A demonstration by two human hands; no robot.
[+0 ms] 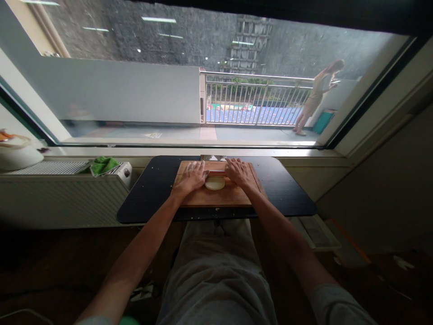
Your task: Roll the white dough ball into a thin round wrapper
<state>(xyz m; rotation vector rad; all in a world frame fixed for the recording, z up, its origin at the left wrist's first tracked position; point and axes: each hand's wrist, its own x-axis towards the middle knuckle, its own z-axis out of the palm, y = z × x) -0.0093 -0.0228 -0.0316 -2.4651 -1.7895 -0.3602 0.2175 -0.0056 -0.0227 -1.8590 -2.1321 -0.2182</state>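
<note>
A pale round lump of dough (215,183) lies on a wooden board (216,197) set on a small black table (149,194). A rolling pin (216,173) lies across the dough's far side, mostly hidden under my hands. My left hand (192,176) rests palm down on the pin's left end, fingers stretched flat. On the pin's right end my right hand (238,172) lies the same way. Both hands touch the pin beside the dough.
A radiator (50,168) with a green cloth (103,164) on it stands left of the table. A white pot (16,155) sits at the far left. A large window (203,90) faces me, with a person (318,97) on the balcony outside. My lap is under the table.
</note>
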